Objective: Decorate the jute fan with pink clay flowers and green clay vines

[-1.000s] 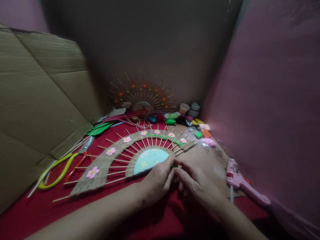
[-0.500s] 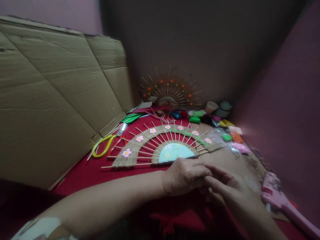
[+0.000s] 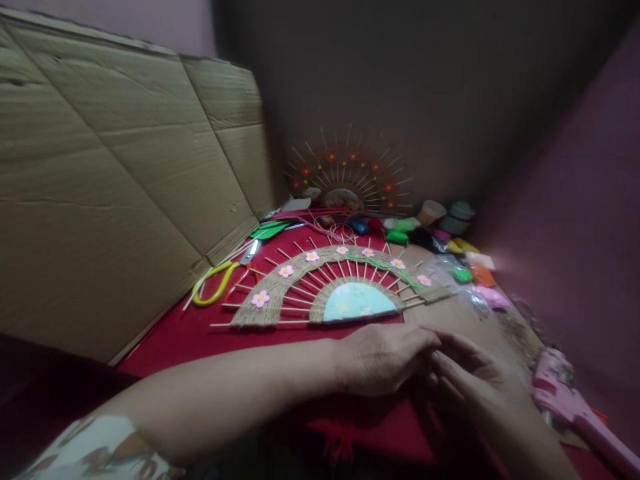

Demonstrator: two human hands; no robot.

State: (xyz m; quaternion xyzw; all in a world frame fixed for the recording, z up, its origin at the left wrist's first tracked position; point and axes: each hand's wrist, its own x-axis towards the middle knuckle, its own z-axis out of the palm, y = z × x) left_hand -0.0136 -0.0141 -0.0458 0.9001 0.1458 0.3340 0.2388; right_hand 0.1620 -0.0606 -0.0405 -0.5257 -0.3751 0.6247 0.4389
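My left hand (image 3: pixel 385 359) and my right hand (image 3: pixel 473 373) meet in front of a woven fan (image 3: pixel 320 275), fingertips pressed together. Both are closed; whatever lies between the fingers is too small or hidden to name. The fan lies flat on a red cloth (image 3: pixel 175 343), its sticks pointing outward. Pink flowers (image 3: pixel 260 299) with yellow centres run along its outer band, and a thin green strand (image 3: pixel 373 262) winds between those on the right. A light blue half-disc (image 3: pixel 357 302) fills its centre.
Yellow-handled scissors (image 3: pixel 217 283) lie left of the fan, by a tall cardboard sheet (image 3: pixel 125 160). A pink glue gun (image 3: pixel 565 393) rests at the right. Coloured clay packs (image 3: pixel 490 297) line the right back. Behind stands another fan (image 3: pixel 345 177) with orange flowers.
The view has shifted slightly, so the scene appears a little farther right. My left hand has turned somewhat, with its back showing more; both hands remain together.
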